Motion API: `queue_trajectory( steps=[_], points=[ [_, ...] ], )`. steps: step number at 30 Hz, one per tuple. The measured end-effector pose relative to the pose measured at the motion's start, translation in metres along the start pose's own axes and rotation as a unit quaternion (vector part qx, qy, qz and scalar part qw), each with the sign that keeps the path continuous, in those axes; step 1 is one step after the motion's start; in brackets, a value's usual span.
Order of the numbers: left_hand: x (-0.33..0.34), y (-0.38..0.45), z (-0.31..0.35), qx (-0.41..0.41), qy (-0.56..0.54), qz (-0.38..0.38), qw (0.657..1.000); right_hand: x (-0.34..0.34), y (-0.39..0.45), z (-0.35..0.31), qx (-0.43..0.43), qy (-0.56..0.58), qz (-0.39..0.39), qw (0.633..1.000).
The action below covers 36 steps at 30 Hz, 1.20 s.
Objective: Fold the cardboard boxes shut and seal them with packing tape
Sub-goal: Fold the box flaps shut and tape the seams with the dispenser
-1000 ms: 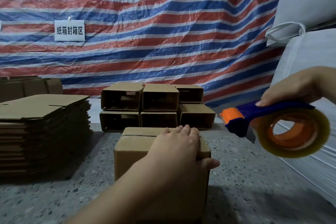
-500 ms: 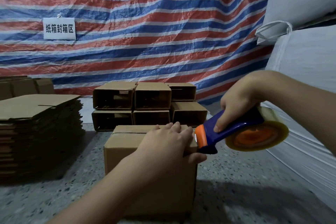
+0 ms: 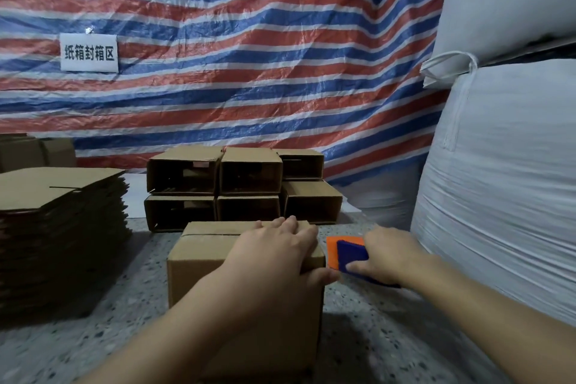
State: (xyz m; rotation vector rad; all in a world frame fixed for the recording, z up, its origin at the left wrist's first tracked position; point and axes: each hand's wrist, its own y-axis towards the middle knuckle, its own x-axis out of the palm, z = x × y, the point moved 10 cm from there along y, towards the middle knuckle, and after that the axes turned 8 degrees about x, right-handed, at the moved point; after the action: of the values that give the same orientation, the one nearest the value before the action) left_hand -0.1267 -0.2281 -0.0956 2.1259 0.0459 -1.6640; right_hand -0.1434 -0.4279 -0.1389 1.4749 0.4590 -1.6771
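A brown cardboard box (image 3: 202, 262) stands on the speckled floor in front of me, its top flaps folded down. My left hand (image 3: 274, 252) lies flat on the top, fingers straight, thumb over the right edge. My right hand (image 3: 389, 254) grips a blue and orange tape dispenser (image 3: 346, 251), held low against the box's right side. The tape roll itself is hidden behind that hand.
A stack of flat cardboard blanks (image 3: 59, 227) sits at the left. Several open-ended boxes (image 3: 243, 187) are piled behind the box. Large white sacks (image 3: 505, 181) fill the right side. A striped tarp (image 3: 249, 56) hangs behind.
My right hand has brought the tape dispenser down from beside the box top to its right side. The left hand has stayed pressed on the flaps.
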Motion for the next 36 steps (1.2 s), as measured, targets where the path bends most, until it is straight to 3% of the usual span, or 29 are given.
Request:
queue_trajectory(
  steps=[11,15,18,20,21,23,25,28,30,31,36],
  points=[
    [0.002,0.0,0.0,-0.002,0.0,-0.006,1.0,0.062,-0.006,0.012,0.129,0.118,0.047,0.984],
    [0.003,-0.001,0.001,0.0,0.0,-0.015,1.0,0.051,-0.008,0.01,0.146,0.061,0.025,0.987],
    [0.002,0.0,0.001,0.001,-0.001,-0.014,1.0,0.008,-0.02,0.008,0.134,0.122,0.126,0.975],
    [0.002,0.0,0.001,0.002,0.0,-0.011,1.0,-0.007,-0.031,0.002,0.107,0.325,0.118,0.932],
    [0.001,-0.001,0.001,0.002,0.001,-0.007,1.0,-0.003,-0.035,-0.004,0.111,0.452,0.053,0.884],
    [-0.001,-0.001,0.001,0.007,0.008,0.006,1.0,0.021,-0.049,-0.032,0.13,0.631,-0.152,0.75],
    [-0.003,-0.002,0.003,0.009,0.015,0.013,1.0,0.029,-0.069,-0.058,0.115,0.712,-0.279,0.634],
    [-0.002,-0.002,0.003,0.003,0.013,0.005,1.0,0.023,-0.076,-0.064,0.121,0.79,-0.281,0.531],
    [-0.003,-0.002,0.004,0.003,0.012,0.006,1.0,0.018,-0.072,-0.059,0.122,0.817,-0.246,0.508],
    [-0.003,-0.002,0.004,0.003,0.012,0.007,1.0,0.016,-0.07,-0.058,0.117,0.818,-0.232,0.513],
    [-0.004,-0.003,0.003,0.002,0.005,0.007,1.0,0.015,-0.069,-0.061,0.085,0.775,-0.195,0.595]
  ],
)
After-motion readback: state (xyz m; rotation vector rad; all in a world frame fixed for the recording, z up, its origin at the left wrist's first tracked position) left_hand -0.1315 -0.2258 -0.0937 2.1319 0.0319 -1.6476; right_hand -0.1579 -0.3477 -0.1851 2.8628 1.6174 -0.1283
